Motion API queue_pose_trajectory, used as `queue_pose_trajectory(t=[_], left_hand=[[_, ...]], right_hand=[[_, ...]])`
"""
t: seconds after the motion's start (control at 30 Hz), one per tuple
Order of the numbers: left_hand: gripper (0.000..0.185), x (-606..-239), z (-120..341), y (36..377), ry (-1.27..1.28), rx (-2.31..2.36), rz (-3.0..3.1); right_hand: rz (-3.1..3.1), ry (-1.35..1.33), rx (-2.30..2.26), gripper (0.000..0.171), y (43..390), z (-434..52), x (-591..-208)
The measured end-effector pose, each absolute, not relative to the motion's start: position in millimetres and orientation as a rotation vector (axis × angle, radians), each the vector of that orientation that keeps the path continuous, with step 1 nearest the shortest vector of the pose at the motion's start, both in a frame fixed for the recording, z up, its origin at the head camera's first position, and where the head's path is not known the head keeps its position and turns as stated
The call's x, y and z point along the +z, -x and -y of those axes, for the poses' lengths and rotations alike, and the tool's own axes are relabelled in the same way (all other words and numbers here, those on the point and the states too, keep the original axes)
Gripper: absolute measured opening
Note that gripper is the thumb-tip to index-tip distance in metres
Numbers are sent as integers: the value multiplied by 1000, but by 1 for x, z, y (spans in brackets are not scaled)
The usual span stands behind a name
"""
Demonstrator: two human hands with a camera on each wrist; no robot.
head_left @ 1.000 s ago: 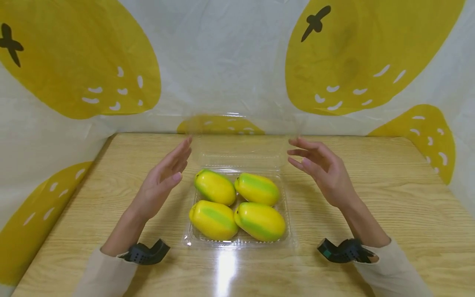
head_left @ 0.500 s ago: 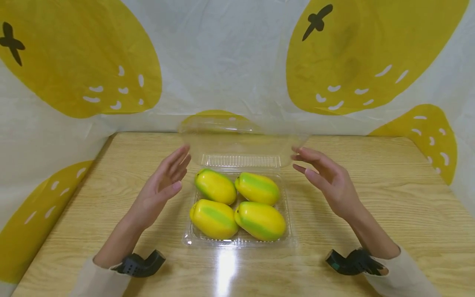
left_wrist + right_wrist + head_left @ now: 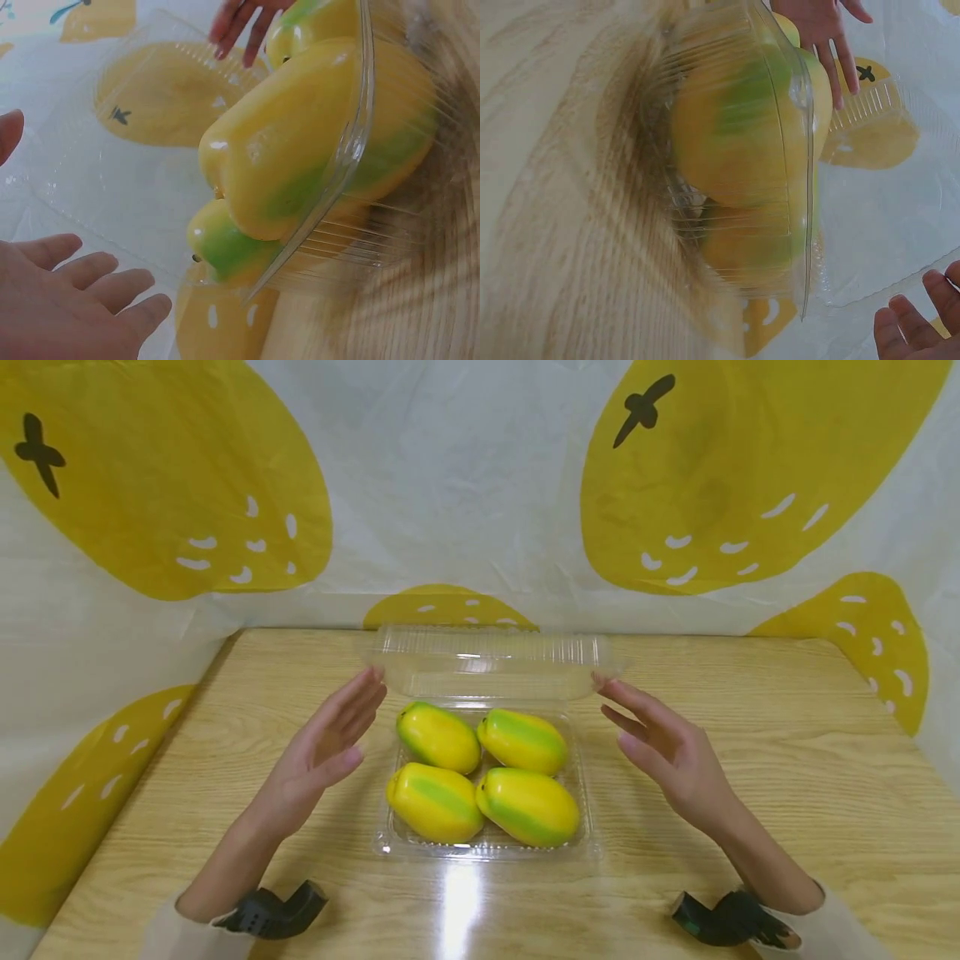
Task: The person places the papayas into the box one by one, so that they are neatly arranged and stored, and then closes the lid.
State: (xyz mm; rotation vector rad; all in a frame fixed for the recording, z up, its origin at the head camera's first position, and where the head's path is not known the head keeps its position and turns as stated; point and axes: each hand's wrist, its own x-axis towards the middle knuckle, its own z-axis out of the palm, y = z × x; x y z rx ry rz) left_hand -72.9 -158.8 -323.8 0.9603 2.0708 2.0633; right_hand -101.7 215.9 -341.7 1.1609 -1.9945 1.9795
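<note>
Hands flank a clear plastic clamshell box [image 3: 585,827] – four yellow-green mangoes [image 3: 483,772] inside. Left hand [image 3: 318,760] and right hand [image 3: 667,752], fingers straight, touch its half-raised lid [image 3: 487,652].

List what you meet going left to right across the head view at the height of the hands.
Left hand → clear plastic container holding four yellow-green mangoes, its hinged lid partly lowered behind them → right hand. All sit on the wooden table.
</note>
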Motion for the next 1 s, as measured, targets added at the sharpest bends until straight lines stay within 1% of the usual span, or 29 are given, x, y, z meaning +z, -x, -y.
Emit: queue_pose_trajectory(t=[0.17,0.4,0.53,0.73,1.0], left_hand=[[58,-326,160,70,-1018,2084,-2014],[57,-330,158,63,-1061,2101,-2004],[57,-333,156,61,-1105,2089,-2030],[62,-339,158,54,-983,1996,-2194],[64,-343,160,43,-818,1907,-2284]], right_hand=[[2116,-1106,1937,49,91,-221,-345],[2403,-906,1794,53,78,-227,-346],[2431,-911,1780,55,73,-228,-346],[2361,-971,1833,56,67,-228,-350],[2389,-958,1863,58,60,-231,-361]])
